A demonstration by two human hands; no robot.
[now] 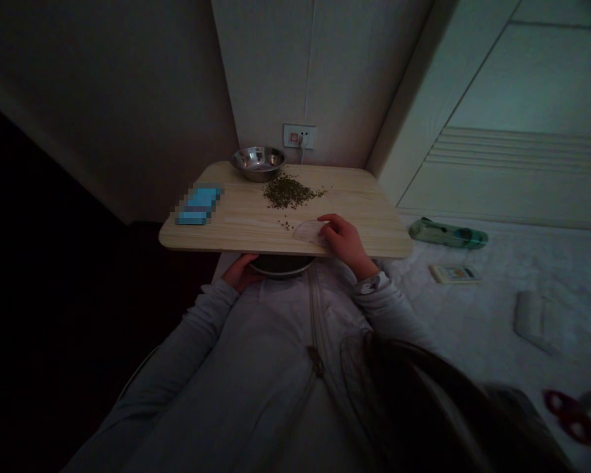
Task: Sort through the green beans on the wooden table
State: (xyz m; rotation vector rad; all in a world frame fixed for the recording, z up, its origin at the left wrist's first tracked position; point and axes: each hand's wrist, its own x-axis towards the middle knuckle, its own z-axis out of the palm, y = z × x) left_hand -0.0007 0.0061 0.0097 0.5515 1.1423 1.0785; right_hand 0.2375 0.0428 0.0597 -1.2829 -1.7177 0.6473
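Note:
My left hand point(242, 272) is closed on the side of a dark bowl with a pale rim point(283, 269), held at my lap just below the near edge of the small wooden table point(359, 197). That edge covers part of the bowl. On the tabletop, my right hand point(343, 242) grips a thin, see-through, rounded piece point(308, 230), perhaps plastic; its exact kind is unclear. A heap of small greenish beans or seeds point(288, 191) lies farther back on the board. Several loose grains point(285, 225) are scattered between the heap and the clear piece.
At the table's back edge stands a shiny steel bowl point(259, 163). A blurred blue rectangle point(198, 205) lies at the left. Behind is a wall socket point(299, 136) with a plug. On the white bedding are a green pouch-like item point(448, 234), a small box point(454, 274) and red-handled scissors point(571, 415).

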